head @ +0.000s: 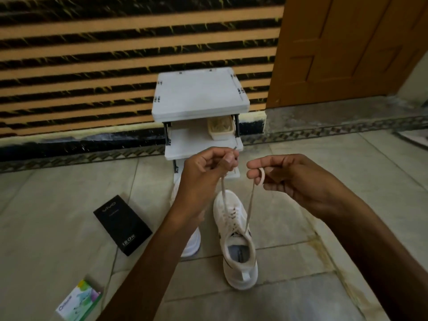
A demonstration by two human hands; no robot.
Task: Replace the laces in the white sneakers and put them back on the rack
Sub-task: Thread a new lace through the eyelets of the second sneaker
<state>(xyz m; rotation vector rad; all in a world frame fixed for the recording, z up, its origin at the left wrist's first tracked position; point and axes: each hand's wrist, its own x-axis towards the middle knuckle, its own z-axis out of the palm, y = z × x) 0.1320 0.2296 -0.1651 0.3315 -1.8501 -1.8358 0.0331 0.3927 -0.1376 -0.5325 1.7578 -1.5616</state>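
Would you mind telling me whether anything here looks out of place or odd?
Two boxes lie loose on the floor left of the sneakers: a black box and a green-and-white carton, both askew to the tile lines. Nothing looks spilled or damaged.

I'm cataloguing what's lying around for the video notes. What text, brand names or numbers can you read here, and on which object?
"VIVO": faint, on top of the black box on the floor.
"120W": on the black box's near end.
Green and white box, bottom left: blue lettering, too blurred to read.
White sneaker: insole label too small to read.
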